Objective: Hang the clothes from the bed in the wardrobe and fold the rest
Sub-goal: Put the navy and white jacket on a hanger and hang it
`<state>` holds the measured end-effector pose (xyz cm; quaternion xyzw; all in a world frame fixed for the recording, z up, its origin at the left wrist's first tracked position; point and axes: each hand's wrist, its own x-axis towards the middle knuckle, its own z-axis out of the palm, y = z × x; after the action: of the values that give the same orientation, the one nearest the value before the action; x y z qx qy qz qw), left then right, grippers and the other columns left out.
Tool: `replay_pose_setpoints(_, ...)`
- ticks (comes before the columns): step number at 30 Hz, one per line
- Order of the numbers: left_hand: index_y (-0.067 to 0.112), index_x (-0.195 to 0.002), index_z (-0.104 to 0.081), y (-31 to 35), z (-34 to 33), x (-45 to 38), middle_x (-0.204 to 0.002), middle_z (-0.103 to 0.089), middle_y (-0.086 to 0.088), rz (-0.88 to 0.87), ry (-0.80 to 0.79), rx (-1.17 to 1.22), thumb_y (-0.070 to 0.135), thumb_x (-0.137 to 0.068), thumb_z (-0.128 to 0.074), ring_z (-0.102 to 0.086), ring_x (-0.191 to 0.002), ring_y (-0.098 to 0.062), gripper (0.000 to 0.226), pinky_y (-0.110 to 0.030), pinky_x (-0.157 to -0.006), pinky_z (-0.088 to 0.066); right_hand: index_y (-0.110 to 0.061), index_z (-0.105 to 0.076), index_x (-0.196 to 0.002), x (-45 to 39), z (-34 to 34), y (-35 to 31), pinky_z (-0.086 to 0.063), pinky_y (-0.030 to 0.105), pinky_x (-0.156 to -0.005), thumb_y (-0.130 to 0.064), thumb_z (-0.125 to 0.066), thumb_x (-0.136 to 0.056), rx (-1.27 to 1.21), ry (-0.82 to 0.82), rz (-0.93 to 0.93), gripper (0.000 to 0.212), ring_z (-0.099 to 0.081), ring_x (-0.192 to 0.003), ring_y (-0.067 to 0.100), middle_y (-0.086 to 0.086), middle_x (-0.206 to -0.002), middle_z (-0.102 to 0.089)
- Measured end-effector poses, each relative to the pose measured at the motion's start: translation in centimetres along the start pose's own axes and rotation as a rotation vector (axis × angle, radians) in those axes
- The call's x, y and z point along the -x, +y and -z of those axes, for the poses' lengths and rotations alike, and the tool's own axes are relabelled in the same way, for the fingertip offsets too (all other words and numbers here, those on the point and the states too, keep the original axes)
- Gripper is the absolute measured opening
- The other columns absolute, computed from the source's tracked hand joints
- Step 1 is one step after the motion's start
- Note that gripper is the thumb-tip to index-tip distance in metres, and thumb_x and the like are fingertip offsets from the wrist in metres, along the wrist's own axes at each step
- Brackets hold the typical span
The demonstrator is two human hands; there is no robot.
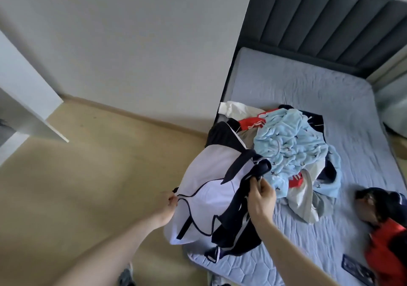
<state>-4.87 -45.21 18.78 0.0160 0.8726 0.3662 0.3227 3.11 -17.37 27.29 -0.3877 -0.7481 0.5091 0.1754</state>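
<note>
Gripping jacket [204, 200]: both hands, left [168, 202] partly hidden.

Both hands — left [168, 200], right [262, 194] — gripping white-navy jacket [204, 189] over bed [308, 92] edge.

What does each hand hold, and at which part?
Both grip the white and navy jacket: left hand pinches its zipper edge, right hand its navy collar.

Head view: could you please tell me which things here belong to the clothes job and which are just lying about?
Part of the job:
- white and navy jacket, gripped by left hand and right hand
- light blue garment
- red garment
- bed

Just lying about:
- dark flat item on the mattress corner
- grey headboard
</note>
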Motion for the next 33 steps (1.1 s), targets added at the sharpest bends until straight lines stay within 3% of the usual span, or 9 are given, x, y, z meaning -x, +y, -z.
replay_pose_setpoints(6, 0.022, -0.070, -0.053, -0.5, -12.5, -5.9, -0.061, -0.053, 0.003, 0.010, -0.035, -0.042, 0.022, -0.104, -0.050, -0.046, -0.058, -0.018, 0.035, -0.035, -0.063, -0.038, -0.015, -0.029, -0.064, -7.1, 3.2, 13.7, -0.025, 0.034, -0.055, -0.023, -0.056, -0.100, 0.058, 0.098, -0.215, 0.046, -0.028, -0.056, 0.015, -0.001, -0.056, -0.030)
replay_pose_setpoints(12, 0.023, -0.072, -0.051, -2.4, -23.9, -12.1, -0.076, -0.053, 0.006, -0.084, -0.087, -0.304, 0.031, -0.102, -0.045, -0.052, -0.061, -0.014, 0.031, -0.040, -0.063, -0.043, -0.004, -0.041, -0.067, -13.5, 5.6, 29.3, -0.033, 0.039, -0.059, -0.030, -0.052, -0.102, 0.170, 0.176, -0.446, 0.045, -0.042, -0.062, 0.025, 0.008, -0.062, -0.046)
replay_pose_setpoints(18, 0.024, -0.078, -0.048, -3.9, -32.3, -15.3, -0.089, -0.050, 0.012, -0.182, -0.129, -0.452, 0.031, -0.104, -0.044, -0.054, -0.083, -0.018, 0.027, -0.037, -0.079, -0.038, 0.006, -0.062, -0.094, -16.3, 7.5, 40.4, -0.045, 0.038, -0.075, -0.026, -0.050, -0.102, 0.338, 0.084, -0.690, 0.035, -0.056, -0.076, 0.033, 0.018, -0.087, -0.065)
replay_pose_setpoints(20, 0.028, -0.082, -0.049, -4.5, -34.4, -16.0, -0.095, -0.048, 0.011, -0.193, -0.138, -0.481, 0.034, -0.105, -0.045, -0.054, -0.091, -0.018, 0.024, -0.036, -0.081, -0.036, 0.000, -0.064, -0.112, -16.0, 7.9, 42.5, -0.049, 0.041, -0.088, -0.022, -0.054, -0.098, 0.392, 0.064, -0.727, 0.028, -0.062, -0.096, 0.037, 0.020, -0.108, -0.068)
replay_pose_setpoints(23, 0.025, -0.088, -0.061, -5.4, -36.3, -16.9, -0.098, -0.047, 0.009, -0.173, -0.130, -0.525, 0.039, -0.105, -0.047, -0.052, -0.097, -0.019, 0.026, -0.035, -0.084, -0.037, -0.014, -0.048, -0.144, -13.0, 7.4, 44.0, -0.045, 0.048, -0.106, -0.019, -0.061, -0.093, 0.389, 0.144, -0.666, 0.054, -0.052, -0.129, 0.036, 0.014, -0.144, -0.051)
replay_pose_setpoints(25, 0.027, -0.084, -0.059, -5.8, -36.9, -17.1, -0.097, -0.047, 0.008, -0.174, -0.114, -0.541, 0.041, -0.105, -0.048, -0.053, -0.096, -0.020, 0.027, -0.035, -0.084, -0.040, -0.019, -0.045, -0.143, -9.8, 6.4, 43.7, -0.045, 0.050, -0.105, -0.012, -0.065, -0.090, 0.366, 0.185, -0.496, 0.058, -0.053, -0.124, 0.033, 0.009, -0.141, -0.046)
replay_pose_setpoints(27, 0.026, -0.087, -0.062, -6.0, -37.1, -16.9, -0.097, -0.051, 0.008, -0.204, -0.137, -0.540, 0.042, -0.104, -0.050, -0.054, -0.096, -0.020, 0.026, -0.035, -0.083, -0.042, -0.030, -0.055, -0.128, -7.1, 4.7, 43.4, -0.051, 0.032, -0.088, -0.010, -0.066, -0.090, 0.340, 0.003, -0.331, 0.045, -0.061, -0.102, 0.020, -0.003, -0.120, -0.059)
replay_pose_setpoints(29, 0.026, -0.099, -0.067, -6.3, -37.0, -17.0, -0.102, -0.054, 0.008, -0.259, -0.192, -0.532, 0.041, -0.101, -0.055, -0.054, -0.100, -0.018, 0.019, -0.034, -0.087, -0.044, -0.044, -0.058, -0.115, -5.9, 2.3, 42.9, -0.050, 0.016, -0.068, -0.016, -0.068, -0.091, 0.290, -0.306, -0.347, 0.038, -0.066, -0.081, 0.006, -0.016, -0.099, -0.066)
replay_pose_setpoints(33, 0.030, -0.116, -0.060, -7.1, -36.2, -17.2, -0.111, -0.053, 0.010, -0.358, -0.282, -0.554, 0.020, -0.090, -0.060, -0.052, -0.103, -0.016, 0.027, -0.031, -0.086, -0.041, -0.041, -0.057, -0.123, -5.7, -3.3, 42.9, -0.055, 0.023, -0.071, -0.038, -0.073, -0.088, 0.360, -0.698, -0.391, 0.038, -0.067, -0.079, -0.003, -0.021, -0.102, -0.066)
